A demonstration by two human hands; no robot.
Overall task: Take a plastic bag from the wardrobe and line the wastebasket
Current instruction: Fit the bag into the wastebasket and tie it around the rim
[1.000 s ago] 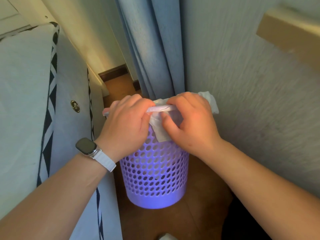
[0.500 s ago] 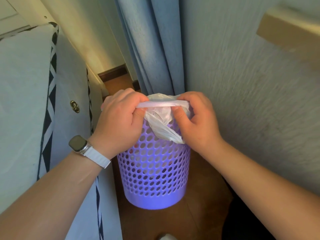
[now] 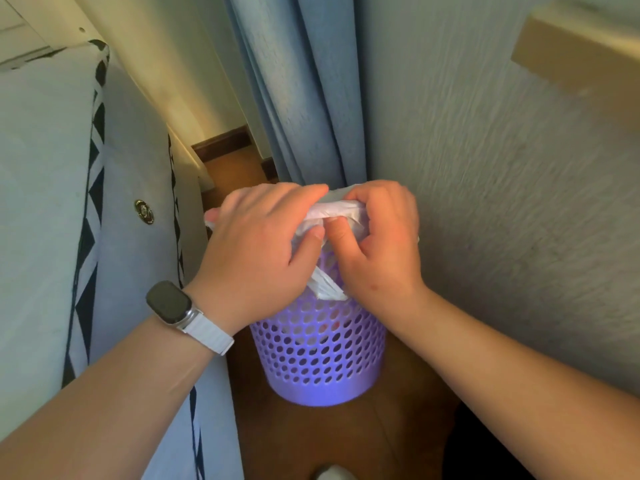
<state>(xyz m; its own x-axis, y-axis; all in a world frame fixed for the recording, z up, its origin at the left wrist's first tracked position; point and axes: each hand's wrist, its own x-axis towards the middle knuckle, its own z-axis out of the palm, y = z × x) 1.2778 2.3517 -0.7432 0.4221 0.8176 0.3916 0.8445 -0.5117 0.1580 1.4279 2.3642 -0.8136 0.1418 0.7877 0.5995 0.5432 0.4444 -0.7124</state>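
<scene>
A purple perforated wastebasket [image 3: 320,355] stands on the brown floor between a bed and a wall. A thin white plastic bag [image 3: 334,212] is bunched over its near rim, and a loose flap of it hangs down the outside. My left hand [image 3: 258,251] and my right hand [image 3: 381,244] are side by side on the rim, thumbs almost touching, both pinching the bag. The basket's opening is hidden behind my hands.
A grey mattress [image 3: 45,202] with black-and-white trim stands close on the left. A textured grey wall [image 3: 502,202] is on the right, with a beige shelf [image 3: 581,53] above. Blue curtains [image 3: 301,88] hang right behind the basket. The floor gap is narrow.
My hands have drawn closer together on the near rim. The bag, puffed up above the rim half a second ago, is now pressed lower and gathered under my fingers.
</scene>
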